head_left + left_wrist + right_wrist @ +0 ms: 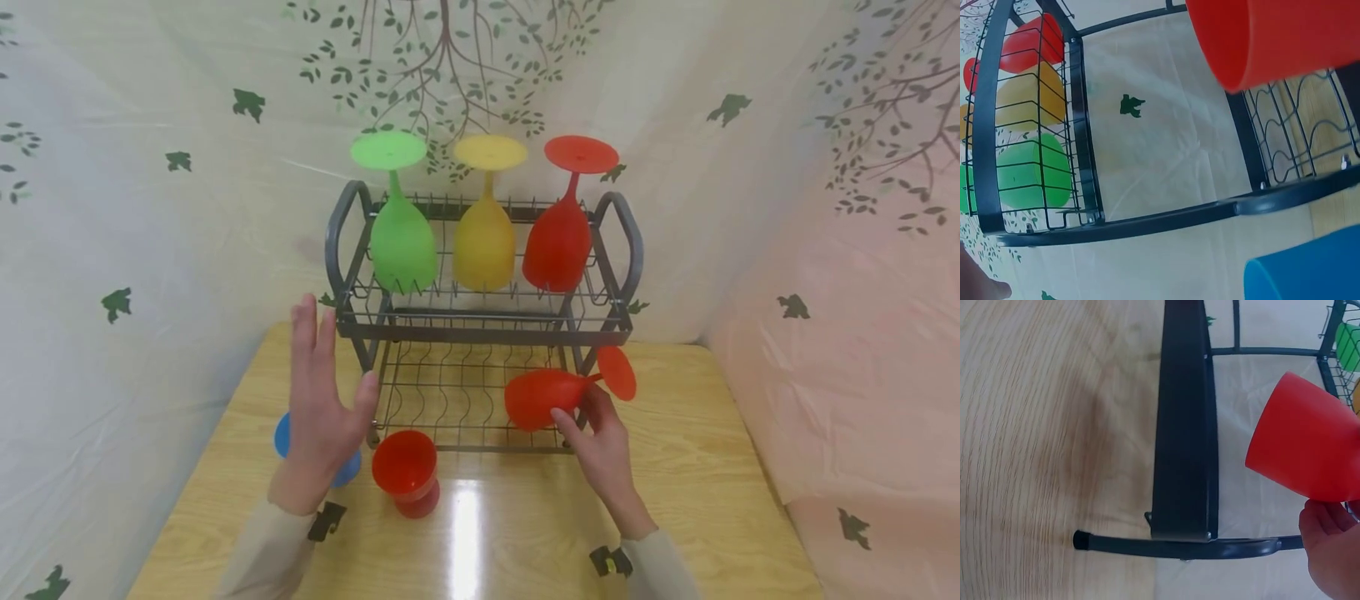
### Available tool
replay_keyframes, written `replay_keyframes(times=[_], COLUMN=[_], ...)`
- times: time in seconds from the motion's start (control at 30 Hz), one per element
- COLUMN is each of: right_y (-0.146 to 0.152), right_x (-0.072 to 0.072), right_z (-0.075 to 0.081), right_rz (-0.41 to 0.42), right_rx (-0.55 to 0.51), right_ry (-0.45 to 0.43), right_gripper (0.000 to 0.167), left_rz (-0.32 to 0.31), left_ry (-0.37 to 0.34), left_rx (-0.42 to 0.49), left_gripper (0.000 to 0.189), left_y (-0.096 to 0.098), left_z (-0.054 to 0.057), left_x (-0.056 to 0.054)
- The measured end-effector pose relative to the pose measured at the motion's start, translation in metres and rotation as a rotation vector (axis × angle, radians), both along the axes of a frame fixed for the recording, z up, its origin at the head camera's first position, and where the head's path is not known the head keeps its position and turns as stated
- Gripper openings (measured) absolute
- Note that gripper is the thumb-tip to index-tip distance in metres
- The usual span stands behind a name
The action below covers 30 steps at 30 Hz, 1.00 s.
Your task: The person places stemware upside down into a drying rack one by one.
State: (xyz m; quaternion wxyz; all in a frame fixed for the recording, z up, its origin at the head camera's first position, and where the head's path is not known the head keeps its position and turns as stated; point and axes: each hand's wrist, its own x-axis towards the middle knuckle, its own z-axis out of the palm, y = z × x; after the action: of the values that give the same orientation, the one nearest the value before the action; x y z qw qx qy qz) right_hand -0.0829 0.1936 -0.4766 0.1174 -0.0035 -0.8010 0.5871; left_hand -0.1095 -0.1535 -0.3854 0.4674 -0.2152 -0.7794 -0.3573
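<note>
My right hand point(609, 454) holds a red plastic goblet point(543, 398) on its side over the right part of the rack's lower tier point(442, 449). Its thumb lies against the bowl and the other fingers are partly hidden behind; the foot points right. In the right wrist view the bowl point(1310, 440) covers part of the fingers. My left hand point(322, 425) is raised with straight fingers, holding nothing, in front of a blue goblet point(282, 435) that it partly hides. Beside it a second red goblet point(405, 467) stands upright on the table, mouth up.
On the dark two-tier dish rack point(487, 336), a green goblet point(403, 246), a yellow goblet point(483, 246) and another red goblet point(557, 246) sit upside down on the upper tier. Side handles rise at both ends. A leaf-patterned cloth point(187, 225) surrounds the wooden table point(675, 467).
</note>
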Motion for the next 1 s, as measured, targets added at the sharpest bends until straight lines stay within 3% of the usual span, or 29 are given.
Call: replay_keyframes(times=[0.3, 0.57, 1.0], right_y=[0.006, 0.007, 0.003], right_x=[-0.01, -0.018, -0.03], right_z=[-0.004, -0.007, -0.011], right_rz=[0.025, 0.058, 0.12], right_rx=[0.154, 0.257, 0.349], right_ry=[-0.015, 0.028, 0.032], right_gripper=[0.07, 0.066, 0.061], left_rz=[0.071, 0.088, 0.058], left_ry=[-0.115, -0.204, -0.173], left_rx=[-0.14, -0.175, -0.174], left_gripper=[0.075, 0.079, 0.077], left_y=[-0.007, -0.009, -0.008], left_z=[0.0, -0.001, -0.002], left_x=[-0.002, 0.0, -0.002])
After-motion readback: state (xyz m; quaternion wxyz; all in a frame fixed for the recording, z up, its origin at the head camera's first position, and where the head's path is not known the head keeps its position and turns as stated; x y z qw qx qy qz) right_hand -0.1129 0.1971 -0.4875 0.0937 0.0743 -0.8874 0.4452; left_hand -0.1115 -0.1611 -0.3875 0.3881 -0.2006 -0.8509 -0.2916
